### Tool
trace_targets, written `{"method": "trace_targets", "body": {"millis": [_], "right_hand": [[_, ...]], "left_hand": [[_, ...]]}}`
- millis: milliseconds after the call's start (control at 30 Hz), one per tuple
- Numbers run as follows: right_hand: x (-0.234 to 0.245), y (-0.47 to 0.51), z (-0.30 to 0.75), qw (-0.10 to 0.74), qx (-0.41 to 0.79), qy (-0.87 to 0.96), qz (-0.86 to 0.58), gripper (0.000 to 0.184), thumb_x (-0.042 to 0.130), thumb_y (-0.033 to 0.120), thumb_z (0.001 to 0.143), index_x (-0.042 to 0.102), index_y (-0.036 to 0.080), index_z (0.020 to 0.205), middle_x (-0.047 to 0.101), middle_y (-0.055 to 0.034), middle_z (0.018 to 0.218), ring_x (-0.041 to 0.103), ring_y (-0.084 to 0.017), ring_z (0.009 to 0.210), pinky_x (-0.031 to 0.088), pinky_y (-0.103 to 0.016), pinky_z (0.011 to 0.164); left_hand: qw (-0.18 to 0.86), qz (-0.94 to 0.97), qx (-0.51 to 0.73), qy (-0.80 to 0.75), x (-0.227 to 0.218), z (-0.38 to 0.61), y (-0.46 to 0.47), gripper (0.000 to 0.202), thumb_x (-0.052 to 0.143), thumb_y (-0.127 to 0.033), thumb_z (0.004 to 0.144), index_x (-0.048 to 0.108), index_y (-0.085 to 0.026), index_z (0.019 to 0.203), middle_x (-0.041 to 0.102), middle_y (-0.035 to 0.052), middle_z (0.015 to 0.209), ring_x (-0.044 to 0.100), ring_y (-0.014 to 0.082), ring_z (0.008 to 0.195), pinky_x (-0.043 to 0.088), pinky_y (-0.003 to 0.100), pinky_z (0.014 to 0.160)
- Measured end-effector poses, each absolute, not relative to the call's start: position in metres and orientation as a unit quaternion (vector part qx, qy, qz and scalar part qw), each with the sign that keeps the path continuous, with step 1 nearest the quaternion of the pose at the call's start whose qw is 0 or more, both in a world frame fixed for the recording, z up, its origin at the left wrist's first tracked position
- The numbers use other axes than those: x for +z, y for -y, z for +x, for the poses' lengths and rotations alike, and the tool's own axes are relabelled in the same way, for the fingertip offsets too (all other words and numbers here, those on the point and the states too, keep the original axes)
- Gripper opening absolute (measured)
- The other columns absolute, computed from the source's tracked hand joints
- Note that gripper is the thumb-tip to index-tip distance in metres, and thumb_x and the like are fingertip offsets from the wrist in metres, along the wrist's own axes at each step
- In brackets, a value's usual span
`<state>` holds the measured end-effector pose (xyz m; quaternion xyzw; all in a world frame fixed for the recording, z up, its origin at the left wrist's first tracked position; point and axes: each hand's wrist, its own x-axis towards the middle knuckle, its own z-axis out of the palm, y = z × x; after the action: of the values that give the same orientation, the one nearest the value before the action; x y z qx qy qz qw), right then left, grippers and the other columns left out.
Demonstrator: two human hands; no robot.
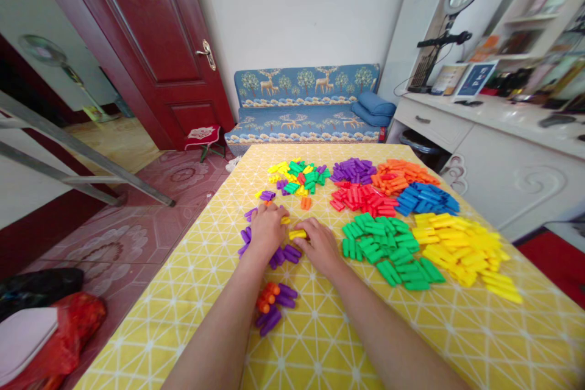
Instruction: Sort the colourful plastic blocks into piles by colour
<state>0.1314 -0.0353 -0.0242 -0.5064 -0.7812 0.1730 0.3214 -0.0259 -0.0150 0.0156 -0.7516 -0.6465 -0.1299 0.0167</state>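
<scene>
Small tube-shaped plastic pieces lie in coloured groups on a table with a yellow patterned cloth [315, 341]. My right hand [322, 245] pinches a yellow plastic piece [298, 234] between thumb and fingers. Just left of it, my left hand [269, 228] has its fingers curled, with another yellow plastic piece [286, 220] at its fingertips; its grip is partly hidden. Purple pieces [291, 253] lie beside and under the left hand. Nearer to me are orange pieces [268, 297] with more purple pieces [269, 320]. Beyond the hands sits a mixed pile [301, 178] of green, yellow, purple and red.
To the right are sorted piles: green [388, 247], yellow [461, 247], red [363, 198], blue [427, 198], orange [402, 177] and purple [353, 170]. A blue sofa [301, 125] stands behind the table. A white dresser [512, 164] is at right, a metal ladder [95, 180] at left.
</scene>
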Motion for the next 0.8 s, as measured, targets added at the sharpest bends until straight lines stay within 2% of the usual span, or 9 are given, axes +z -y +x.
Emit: {"method": "trace_targets", "body": {"millis": [200,333,433,600,700,800], "right_hand": [[-0.028,0.03,0.134,0.383,0.217,0.732,-0.521,0.021,0.046,0.027,0.092,0.065,0.019,0.094,0.067,-0.0042,0.095,0.061,-0.017,0.089,0.043,-0.027,0.078],[-0.029,0.031,0.135,0.41,0.25,0.704,-0.524,0.023,0.045,0.029,0.091,0.066,0.023,0.1,0.07,-0.0018,0.099,0.064,-0.017,0.089,0.045,-0.026,0.077],[-0.028,0.032,0.134,0.408,0.252,0.701,-0.527,0.024,0.046,0.029,0.09,0.066,0.024,0.102,0.071,-0.0019,0.101,0.065,-0.018,0.09,0.046,-0.027,0.078],[-0.028,0.031,0.134,0.409,0.248,0.707,-0.522,0.023,0.047,0.027,0.089,0.067,0.023,0.099,0.071,-0.0024,0.102,0.064,-0.018,0.092,0.046,-0.028,0.08],[-0.032,0.03,0.134,0.416,0.26,0.695,-0.525,0.023,0.048,0.028,0.088,0.065,0.024,0.103,0.071,-0.0023,0.098,0.064,-0.018,0.086,0.047,-0.028,0.076],[-0.038,0.027,0.134,0.448,0.278,0.665,-0.529,0.027,0.05,0.03,0.086,0.062,0.022,0.109,0.069,-0.0025,0.09,0.063,-0.017,0.078,0.048,-0.028,0.071]], "left_hand": [[0.037,-0.744,-0.129,0.655,0.011,-0.021,0.015,0.024,0.058,-0.025,0.079,0.071,-0.024,0.099,0.063,0.0087,0.1,0.051,0.0274,0.105,0.038,0.039,0.091],[0.015,-0.743,-0.128,0.656,0.012,-0.026,0.012,0.026,0.059,-0.028,0.079,0.07,-0.025,0.102,0.063,0.0087,0.104,0.056,0.0258,0.102,0.042,0.035,0.085],[0.016,-0.745,-0.106,0.658,0.013,-0.024,0.013,0.026,0.058,-0.029,0.08,0.07,-0.024,0.103,0.065,0.0098,0.099,0.06,0.0261,0.096,0.043,0.035,0.081],[0.045,-0.738,-0.102,0.666,0.009,-0.016,0.013,0.027,0.051,-0.023,0.082,0.07,-0.014,0.099,0.067,0.0153,0.09,0.063,0.029,0.092,0.046,0.037,0.078],[-0.012,-0.73,-0.19,0.656,0.004,-0.02,0.009,0.03,0.049,-0.018,0.083,0.069,-0.015,0.104,0.07,0.0134,0.092,0.065,0.0264,0.088,0.047,0.036,0.079],[-0.154,-0.701,-0.365,0.593,-0.002,-0.027,0.003,0.029,0.05,-0.021,0.084,0.068,-0.017,0.106,0.072,0.0092,0.092,0.066,0.0214,0.082,0.049,0.032,0.076]]}}
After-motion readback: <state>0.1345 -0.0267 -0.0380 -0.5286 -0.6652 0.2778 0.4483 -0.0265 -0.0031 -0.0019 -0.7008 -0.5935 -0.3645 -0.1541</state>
